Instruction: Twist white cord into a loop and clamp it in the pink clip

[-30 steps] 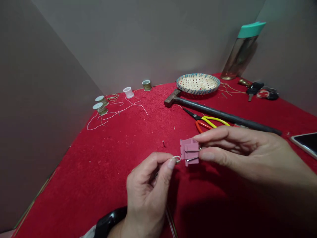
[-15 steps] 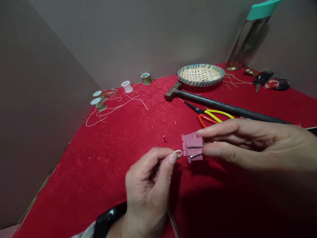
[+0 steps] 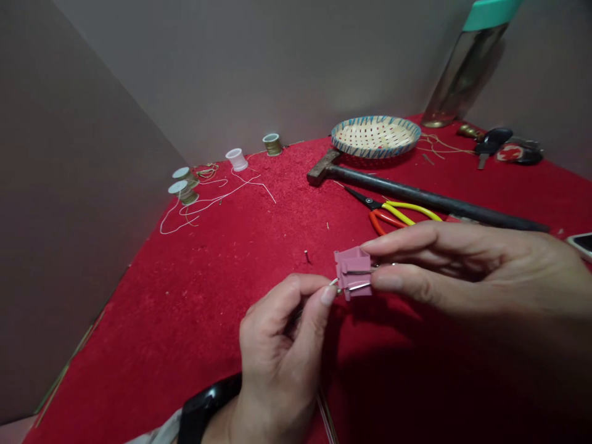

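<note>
The right hand (image 3: 467, 271) pinches the pink binder clip (image 3: 353, 272) by its wire handles above the red tabletop (image 3: 222, 290); the left hand (image 3: 282, 351) has its fingers pressed on a thin wire loop (image 3: 335, 283) at the clip's mouth. Best to keep the clip steady and guide the loop in squarely

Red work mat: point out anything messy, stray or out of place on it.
Loose thread trails in tangles from the spools at the far left. A small nail lies stray on the red mat, near the pink binder clip pinched in the right hand. Nothing looks damaged.
</note>
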`<state>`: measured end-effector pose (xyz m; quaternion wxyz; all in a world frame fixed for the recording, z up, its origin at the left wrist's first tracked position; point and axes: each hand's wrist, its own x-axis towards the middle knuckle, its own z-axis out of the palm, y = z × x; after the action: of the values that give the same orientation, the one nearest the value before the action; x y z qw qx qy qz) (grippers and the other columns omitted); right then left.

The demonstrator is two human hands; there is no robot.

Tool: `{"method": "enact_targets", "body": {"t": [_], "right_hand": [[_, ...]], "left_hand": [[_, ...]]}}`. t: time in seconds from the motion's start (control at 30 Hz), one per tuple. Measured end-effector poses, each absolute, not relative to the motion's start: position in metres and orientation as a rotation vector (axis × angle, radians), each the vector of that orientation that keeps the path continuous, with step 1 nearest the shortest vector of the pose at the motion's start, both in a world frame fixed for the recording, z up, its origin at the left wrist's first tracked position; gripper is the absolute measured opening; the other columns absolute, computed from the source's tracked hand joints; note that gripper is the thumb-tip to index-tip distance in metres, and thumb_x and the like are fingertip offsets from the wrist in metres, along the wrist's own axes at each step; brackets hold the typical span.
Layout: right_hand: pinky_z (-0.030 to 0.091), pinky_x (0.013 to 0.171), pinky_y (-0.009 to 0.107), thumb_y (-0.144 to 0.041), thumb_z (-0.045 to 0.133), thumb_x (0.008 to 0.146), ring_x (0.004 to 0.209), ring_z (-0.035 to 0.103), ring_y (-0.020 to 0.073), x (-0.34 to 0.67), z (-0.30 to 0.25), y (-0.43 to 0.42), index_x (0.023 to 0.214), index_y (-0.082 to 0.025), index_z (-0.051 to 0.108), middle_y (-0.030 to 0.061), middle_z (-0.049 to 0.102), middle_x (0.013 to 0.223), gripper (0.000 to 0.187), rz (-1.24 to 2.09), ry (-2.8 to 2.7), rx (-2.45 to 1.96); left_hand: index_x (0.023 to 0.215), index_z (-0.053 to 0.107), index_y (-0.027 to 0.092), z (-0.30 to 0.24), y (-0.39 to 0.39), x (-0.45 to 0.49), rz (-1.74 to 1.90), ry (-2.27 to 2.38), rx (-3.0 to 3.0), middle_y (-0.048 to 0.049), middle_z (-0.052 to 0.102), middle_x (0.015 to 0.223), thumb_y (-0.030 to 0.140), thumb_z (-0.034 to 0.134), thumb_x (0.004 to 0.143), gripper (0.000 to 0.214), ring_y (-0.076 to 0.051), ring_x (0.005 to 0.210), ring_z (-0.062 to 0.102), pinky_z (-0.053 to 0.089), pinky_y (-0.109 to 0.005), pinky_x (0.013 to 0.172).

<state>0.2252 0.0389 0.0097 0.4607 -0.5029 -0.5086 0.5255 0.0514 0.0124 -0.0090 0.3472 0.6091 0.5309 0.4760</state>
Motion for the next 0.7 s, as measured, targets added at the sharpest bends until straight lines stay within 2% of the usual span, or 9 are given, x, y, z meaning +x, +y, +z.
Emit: {"method": "enact_targets", "body": {"t": [0.13,0.3,0.43,0.57,0.7], "right_hand": [[0.059,0.055,0.011,-0.031,0.088,0.065,0.068,0.075,0.0166,0.223,0.010,0.042,0.079,-0.034,0.080,-0.0028,0.079,0.079,0.016,1.364,-1.163,-1.154],[0.062,0.066,0.014,-0.029,0.091,0.061,0.078,0.076,0.0187,0.221,0.008,0.045,0.080,-0.029,0.079,-0.0014,0.078,0.081,0.022,1.411,-1.158,-1.163],[0.061,0.071,0.016,-0.033,0.088,0.066,0.085,0.075,0.0180,0.222,0.006,0.048,0.091,-0.026,0.076,0.0008,0.078,0.090,0.029,1.365,-1.173,-1.151],[0.057,0.069,0.010,-0.038,0.082,0.075,0.091,0.074,0.0148,0.228,0.004,0.052,0.105,-0.026,0.071,0.0019,0.077,0.097,0.034,1.453,-1.123,-1.162],[0.056,0.074,0.010,-0.038,0.082,0.075,0.091,0.074,0.0138,0.232,0.003,0.054,0.102,-0.026,0.070,-0.0005,0.077,0.095,0.032,1.510,-1.090,-1.129]], "left_hand": [[0.082,0.073,0.025,-0.009,0.013,0.054,1.243,1.325,1.531,0.0087,0.071,0.072,0.016,0.062,0.091,0.017,-0.006,0.067,0.063,0.048,-0.011,0.066],[0.081,0.072,0.023,-0.010,0.014,0.053,1.236,1.316,1.464,0.0072,0.069,0.071,0.019,0.062,0.091,0.015,-0.006,0.064,0.061,0.048,-0.011,0.063],[0.078,0.071,0.021,-0.010,0.013,0.053,1.230,1.298,1.440,0.0062,0.065,0.066,0.020,0.062,0.091,0.016,-0.006,0.060,0.056,0.045,-0.011,0.058],[0.079,0.070,0.022,-0.010,0.014,0.053,1.222,1.308,1.388,0.0062,0.062,0.064,0.023,0.062,0.092,0.016,-0.006,0.059,0.053,0.043,-0.011,0.057],[0.079,0.071,0.022,-0.010,0.014,0.055,1.247,1.346,1.391,0.0065,0.061,0.063,0.023,0.063,0.091,0.014,-0.005,0.055,0.050,0.041,-0.012,0.053]]}}
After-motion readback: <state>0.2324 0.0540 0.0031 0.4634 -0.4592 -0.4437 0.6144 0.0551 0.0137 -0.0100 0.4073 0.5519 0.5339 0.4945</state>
